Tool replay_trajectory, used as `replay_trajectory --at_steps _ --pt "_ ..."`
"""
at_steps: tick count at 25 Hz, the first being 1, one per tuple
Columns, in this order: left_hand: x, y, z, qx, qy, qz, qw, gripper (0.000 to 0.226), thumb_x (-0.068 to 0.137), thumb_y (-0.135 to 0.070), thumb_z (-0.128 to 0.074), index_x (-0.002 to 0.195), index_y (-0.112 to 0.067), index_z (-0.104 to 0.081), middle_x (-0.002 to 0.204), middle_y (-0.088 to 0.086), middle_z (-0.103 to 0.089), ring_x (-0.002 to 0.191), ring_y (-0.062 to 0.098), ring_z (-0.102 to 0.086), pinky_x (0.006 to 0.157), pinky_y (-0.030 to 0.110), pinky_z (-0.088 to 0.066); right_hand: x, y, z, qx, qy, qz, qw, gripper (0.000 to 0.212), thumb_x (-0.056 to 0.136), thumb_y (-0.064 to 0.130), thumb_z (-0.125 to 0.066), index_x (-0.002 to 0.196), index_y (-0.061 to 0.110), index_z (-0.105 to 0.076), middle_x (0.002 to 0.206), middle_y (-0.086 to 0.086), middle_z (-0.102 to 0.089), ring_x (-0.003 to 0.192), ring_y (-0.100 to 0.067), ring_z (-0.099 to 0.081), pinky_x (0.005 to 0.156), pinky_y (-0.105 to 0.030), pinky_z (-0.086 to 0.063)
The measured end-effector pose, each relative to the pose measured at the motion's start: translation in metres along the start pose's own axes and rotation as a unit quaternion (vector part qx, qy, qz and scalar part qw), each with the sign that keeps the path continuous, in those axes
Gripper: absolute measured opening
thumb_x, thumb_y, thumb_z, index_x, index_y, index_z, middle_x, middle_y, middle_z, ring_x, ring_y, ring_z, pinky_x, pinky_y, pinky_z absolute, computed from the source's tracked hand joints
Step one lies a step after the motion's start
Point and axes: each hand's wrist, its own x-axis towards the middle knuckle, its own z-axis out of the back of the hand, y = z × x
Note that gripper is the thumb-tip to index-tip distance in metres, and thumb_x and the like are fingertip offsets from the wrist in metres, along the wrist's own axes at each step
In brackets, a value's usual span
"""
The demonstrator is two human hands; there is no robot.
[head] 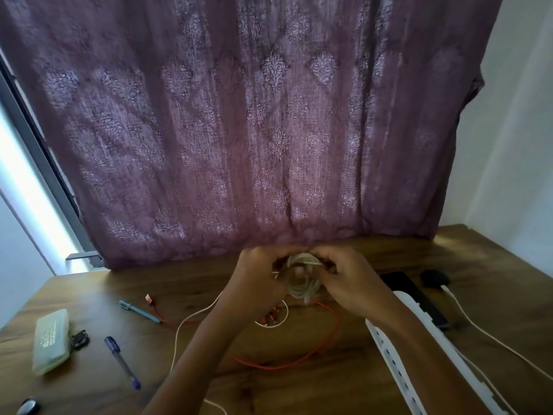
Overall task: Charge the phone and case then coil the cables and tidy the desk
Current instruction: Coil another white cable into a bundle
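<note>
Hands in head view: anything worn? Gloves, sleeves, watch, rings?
Nothing worn that shows. The left hand and right hand are bare, no gloves. Both forearms are uncovered down to the frame's bottom edge: no sleeves, watch or wristband. Rings: too blurred to tell.

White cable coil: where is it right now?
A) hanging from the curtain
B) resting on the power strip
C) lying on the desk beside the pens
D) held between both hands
D: the left hand and right hand both grip the white cable coil above the desk.
</note>
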Motion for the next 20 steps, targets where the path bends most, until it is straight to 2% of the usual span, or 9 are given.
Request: replay_trajectory --at_steps 3,5,7,10,14,15,17,18,20 --pt "-0.002 0.0 -0.005 -0.028 -0.038 0.046 0.998 0.023 0.079 -0.008 -0.069 0.094 -0.024 -0.074 0.083 -0.012 -0.073 0.08 -0.004 -0.066 0.072 0.008 -0.048 -0.001 -0.001 -0.001 0.092 -0.015 -0.05 0.994 0.017 0.09 0.012 -0.059 0.1 0.026 -0.056 0.094 0.001 -0.069 0.086 -0.01 -0.066 0.073 -0.024 -0.053" --pt "-0.002 0.002 -0.007 -0.128 -0.031 0.117 0.984 0.026 0.081 -0.006 -0.067 0.086 -0.03 -0.074 0.081 -0.009 -0.074 0.079 0.004 -0.069 0.076 0.02 -0.054 0.001 -0.005 0.001 0.184 -0.035 -0.11 0.976 0.027 0.087 0.011 -0.062 0.104 0.025 -0.046 0.102 -0.008 -0.067 0.09 -0.013 -0.066 0.07 -0.02 -0.051" --pt "-0.002 0.001 -0.007 -0.269 -0.005 0.184 0.945 0.028 0.082 -0.002 -0.064 0.082 -0.029 -0.073 0.08 -0.001 -0.075 0.079 0.015 -0.07 0.078 0.033 -0.057 0.002 -0.005 0.002 0.299 -0.046 -0.158 0.94 0.024 0.087 0.006 -0.06 0.103 0.017 -0.047 0.1 -0.012 -0.066 0.086 -0.017 -0.066 0.068 -0.021 -0.052" --pt "-0.002 -0.003 -0.009 -0.345 0.012 0.203 0.916 0.02 0.081 -0.001 -0.062 0.089 -0.017 -0.071 0.084 0.005 -0.074 0.081 0.017 -0.069 0.077 0.029 -0.057 0.003 -0.007 -0.001 0.475 -0.014 -0.193 0.859 0.01 0.083 0.005 -0.057 0.091 0.007 -0.052 0.083 -0.012 -0.066 0.074 -0.019 -0.065 0.067 -0.031 -0.055" --pt "-0.003 -0.003 -0.015 -0.398 -0.013 0.238 0.886 0.015 0.077 -0.006 -0.065 0.089 -0.01 -0.073 0.085 0.014 -0.073 0.078 0.033 -0.063 0.067 0.034 -0.052 0.004 -0.013 -0.004 0.561 0.039 -0.203 0.802 0.032 0.077 0.02 -0.059 0.1 -0.004 -0.062 0.088 -0.012 -0.069 0.081 -0.018 -0.067 0.074 -0.032 -0.056" --pt "-0.003 -0.003 -0.016 -0.419 -0.023 0.255 0.871 0.014 0.073 -0.009 -0.067 0.085 -0.01 -0.074 0.082 0.015 -0.073 0.075 0.035 -0.06 0.06 0.032 -0.052 0.005 -0.013 -0.006 0.546 0.016 -0.197 0.814 0.035 0.076 0.022 -0.062 0.102 -0.002 -0.061 0.09 -0.012 -0.069 0.082 -0.018 -0.067 0.072 -0.031 -0.057" --pt "-0.003 -0.002 -0.017 -0.453 -0.044 0.279 0.846 0.019 0.066 -0.015 -0.068 0.082 -0.007 -0.074 0.077 0.013 -0.072 0.069 0.033 -0.057 0.045 0.027 -0.049 0.004 -0.014 -0.012 0.43 -0.075 -0.159 0.886 0.03 0.077 0.026 -0.066 0.096 0.005 -0.059 0.094 -0.009 -0.069 0.082 -0.014 -0.067 0.067 -0.026 -0.055" --pt "-0.003 -0.002 -0.017 -0.458 -0.054 0.287 0.839 0.025 0.064 -0.016 -0.068 0.086 -0.005 -0.073 0.079 0.014 -0.072 0.068 0.031 -0.057 0.042 0.026 -0.048 0.002 -0.015 -0.015 0.338 -0.136 -0.122 0.923 0.024 0.078 0.026 -0.068 0.092 0.009 -0.06 0.092 -0.006 -0.069 0.081 -0.011 -0.066 0.067 -0.023 -0.053" --pt "-0.003 0.002 -0.016 -0.462 -0.071 0.295 0.834 0.032 0.063 -0.016 -0.068 0.092 -0.003 -0.07 0.083 0.016 -0.071 0.071 0.032 -0.058 0.044 0.027 -0.049 -0.001 -0.017 -0.019 0.17 -0.224 -0.017 0.959 0.014 0.077 0.024 -0.072 0.085 0.015 -0.064 0.087 0.0 -0.066 0.078 -0.007 -0.063 0.066 -0.016 -0.05"
